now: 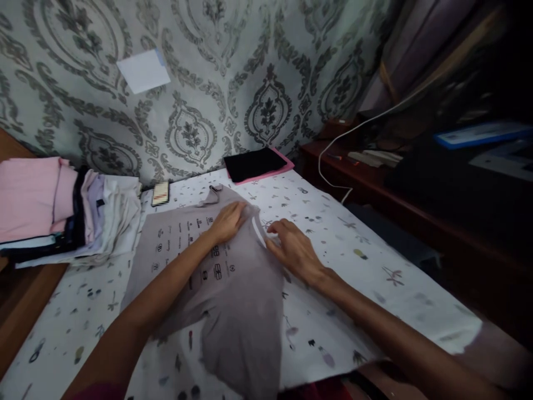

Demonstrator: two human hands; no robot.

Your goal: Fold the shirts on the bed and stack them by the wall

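Note:
A grey-mauve T-shirt [250, 278] with rows of small dark prints lies spread on the white patterned bedsheet [353, 278], one sleeve towards me. My left hand [228, 223] reaches across the print, its fingers closed on the fabric beside the neckline. At the neck opening a white strip shows along the edge. Just right of that edge is my right hand [295, 250], fingers curved and thumb apart from them, with no cloth visible between.
A stack of folded clothes [37, 200] stands at the left. Near the wall lie a phone-like object [160, 193] and black and pink folded cloths [258, 165]. A white cable [333, 139] hangs by a dark wooden surface [316, 153] at the right.

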